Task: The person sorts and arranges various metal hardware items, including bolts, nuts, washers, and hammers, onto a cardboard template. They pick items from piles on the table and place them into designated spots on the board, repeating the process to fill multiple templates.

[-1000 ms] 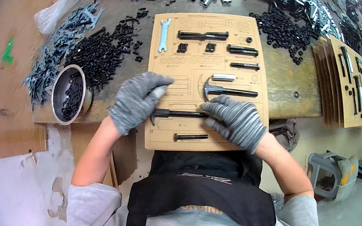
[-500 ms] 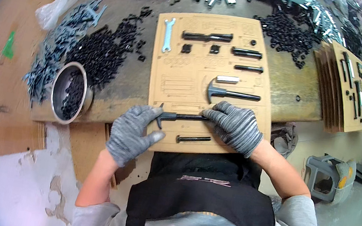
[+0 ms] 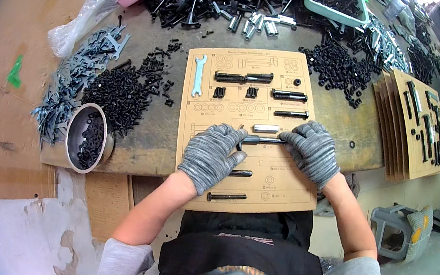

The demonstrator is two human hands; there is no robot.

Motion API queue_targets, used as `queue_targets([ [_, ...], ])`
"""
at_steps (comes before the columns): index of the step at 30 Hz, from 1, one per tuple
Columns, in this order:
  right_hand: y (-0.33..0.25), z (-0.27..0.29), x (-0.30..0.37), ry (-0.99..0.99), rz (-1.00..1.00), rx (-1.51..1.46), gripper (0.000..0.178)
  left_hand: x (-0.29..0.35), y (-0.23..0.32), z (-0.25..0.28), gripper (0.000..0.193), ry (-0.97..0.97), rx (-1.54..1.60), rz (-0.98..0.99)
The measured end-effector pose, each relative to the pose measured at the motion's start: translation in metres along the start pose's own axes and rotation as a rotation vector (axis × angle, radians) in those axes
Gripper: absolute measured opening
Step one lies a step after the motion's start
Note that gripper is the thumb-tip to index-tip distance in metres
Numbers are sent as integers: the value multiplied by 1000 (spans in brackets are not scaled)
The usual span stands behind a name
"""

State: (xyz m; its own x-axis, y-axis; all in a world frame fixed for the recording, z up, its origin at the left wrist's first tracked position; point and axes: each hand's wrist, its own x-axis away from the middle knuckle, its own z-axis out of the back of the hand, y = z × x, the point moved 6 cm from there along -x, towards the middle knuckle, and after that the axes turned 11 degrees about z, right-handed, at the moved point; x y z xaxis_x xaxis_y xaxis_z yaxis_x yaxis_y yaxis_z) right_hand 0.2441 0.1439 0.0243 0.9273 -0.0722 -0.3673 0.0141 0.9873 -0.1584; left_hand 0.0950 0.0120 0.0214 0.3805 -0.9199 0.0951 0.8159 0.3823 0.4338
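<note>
Fingers (image 3: 236, 138) (left) now back — gripping bolt (image 3: 262, 140).

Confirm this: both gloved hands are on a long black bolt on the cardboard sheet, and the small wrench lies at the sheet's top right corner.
Not quite. The wrench lies at the top left corner of the cardboard sheet, as the head view shows. Both hands, left and right, are on the bolt.

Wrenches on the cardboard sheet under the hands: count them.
1. A light blue wrench lies upright at the upper left corner of the cardboard sheet. Others may be hidden under the gloved hands.
</note>
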Motion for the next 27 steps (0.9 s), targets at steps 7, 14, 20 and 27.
queue_targets([
  [7,-5,12,1,117,-93,-110,21,22,-35,40,38,142,205,2],
  [14,42,17,44,343,-401,-180,19,97,-208,152,31,580,-139,437],
  [20,51,19,42,361,-441,-209,16,122,-291,131,48,83,-240,668],
  [27,43,17,31,364,-425,-243,16,119,-333,152,23,121,64,701],
])
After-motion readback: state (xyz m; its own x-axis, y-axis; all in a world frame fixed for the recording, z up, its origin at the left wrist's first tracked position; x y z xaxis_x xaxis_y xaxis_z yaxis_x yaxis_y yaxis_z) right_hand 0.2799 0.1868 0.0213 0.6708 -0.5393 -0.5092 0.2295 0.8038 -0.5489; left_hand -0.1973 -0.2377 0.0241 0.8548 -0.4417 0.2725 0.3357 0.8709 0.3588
